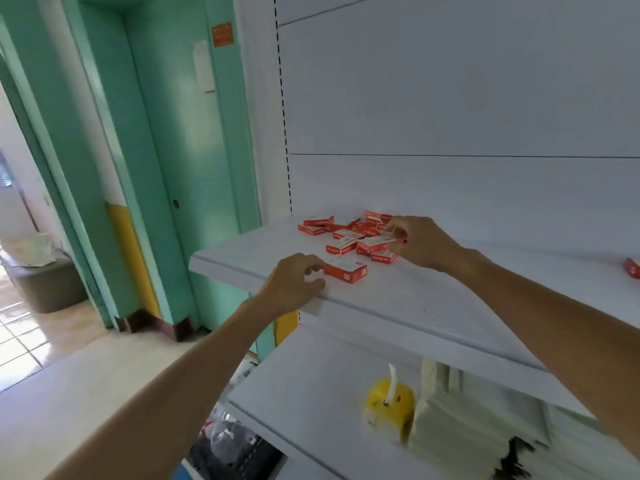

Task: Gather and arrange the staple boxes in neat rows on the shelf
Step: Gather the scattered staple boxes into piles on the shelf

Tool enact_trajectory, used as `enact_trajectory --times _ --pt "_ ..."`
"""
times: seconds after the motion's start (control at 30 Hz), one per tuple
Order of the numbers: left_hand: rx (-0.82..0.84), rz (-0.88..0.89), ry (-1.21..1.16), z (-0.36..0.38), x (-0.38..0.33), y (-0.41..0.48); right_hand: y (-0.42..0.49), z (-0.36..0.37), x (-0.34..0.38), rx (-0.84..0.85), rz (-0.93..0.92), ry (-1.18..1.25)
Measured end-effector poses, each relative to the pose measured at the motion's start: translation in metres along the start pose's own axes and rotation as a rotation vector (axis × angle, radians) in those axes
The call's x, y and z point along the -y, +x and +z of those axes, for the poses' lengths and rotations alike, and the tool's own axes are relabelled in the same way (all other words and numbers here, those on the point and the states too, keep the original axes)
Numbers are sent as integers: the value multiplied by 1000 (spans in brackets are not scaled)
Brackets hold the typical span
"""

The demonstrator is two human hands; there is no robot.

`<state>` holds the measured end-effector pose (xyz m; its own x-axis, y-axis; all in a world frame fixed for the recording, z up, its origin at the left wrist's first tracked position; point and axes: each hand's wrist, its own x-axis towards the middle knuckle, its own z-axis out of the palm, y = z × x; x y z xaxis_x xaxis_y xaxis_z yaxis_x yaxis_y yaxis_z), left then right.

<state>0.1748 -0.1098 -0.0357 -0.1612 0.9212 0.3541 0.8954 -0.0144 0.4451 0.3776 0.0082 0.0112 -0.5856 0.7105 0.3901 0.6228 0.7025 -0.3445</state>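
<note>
Here both forearms reach over the white shelf (pixel 450 299), palms down. It carries a loose heap of red staple boxes (pixel 349 230) just beyond our right fingertips, and our right hand (pixel 419 242) pinches one box (pixel 375 241) at the heap's near edge. Our left hand (pixel 294 282) is half-curled, fingertips at the end of a lone box (pixel 346 270); grip or touch, we cannot tell.

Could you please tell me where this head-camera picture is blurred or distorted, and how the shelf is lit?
Head view: soft, even light, faint shadows beneath the left hand and right hand; red-and-white cardboard staple boxes soft, print unreadable; yellow object and pale paper stack below smeared; wide lens slants the green door frame beside the white shelf.
</note>
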Motion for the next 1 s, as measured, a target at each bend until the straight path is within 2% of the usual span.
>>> enact_trajectory --times 0.27,0.43,0.5,0.83,1.0 --pt "2 47 4 -8 1 36 34 -4 -15 -27 42 -49" --pt "235 74 -3 0 -6 55 48 0 -37 -36 93 -72" --pt "267 88 31 13 -6 60 48 3 -52 -38 142 -71" --pt "185 110 40 29 4 94 61 15 -76 14 280 -97" --pt "277 152 -7 24 16 105 75 26 -71 76 330 -50"
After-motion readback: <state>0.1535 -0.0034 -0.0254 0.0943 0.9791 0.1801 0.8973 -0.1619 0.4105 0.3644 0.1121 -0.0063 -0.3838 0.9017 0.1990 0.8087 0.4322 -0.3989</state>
